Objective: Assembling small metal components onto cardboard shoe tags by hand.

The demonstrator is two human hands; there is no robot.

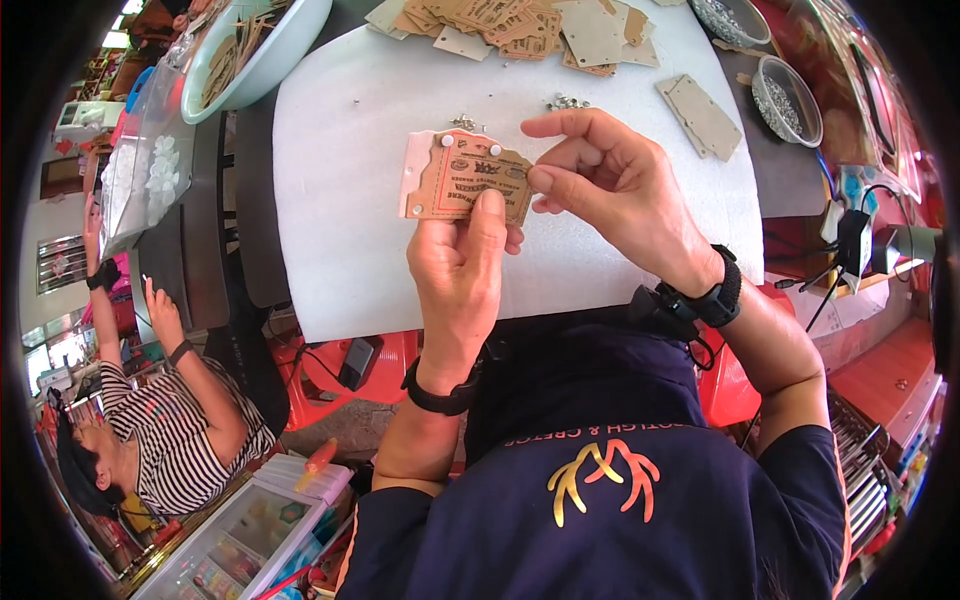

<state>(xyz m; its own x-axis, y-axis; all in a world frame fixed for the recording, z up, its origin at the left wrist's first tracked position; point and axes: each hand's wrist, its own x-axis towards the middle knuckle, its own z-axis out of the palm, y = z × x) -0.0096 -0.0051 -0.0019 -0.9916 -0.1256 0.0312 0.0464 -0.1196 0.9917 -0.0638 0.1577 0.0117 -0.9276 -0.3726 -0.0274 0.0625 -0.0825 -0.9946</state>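
My left hand (458, 265) holds a brown printed card (470, 160) with a pale pinkish layer behind it, thumb on its face and fingers underneath. Small round white or metal studs sit at several corners of the card. At the card's right edge, my right hand (625, 190) has its thumb tip against the lower fingers, while its index finger stretches out above. Whatever lies between those fingertips is hidden. Just beyond the card is a small heap of shiny metal pieces (465, 123); another little heap (568, 102) lies to its right.
Brown and grey cards (500, 25) are piled at the far side of the white mat (340, 200). More grey cards (700, 117) lie right, near a bowl of metal pieces (785, 100). A pale blue basin (250, 60) stands far left. A person in stripes (200, 440) sits left.
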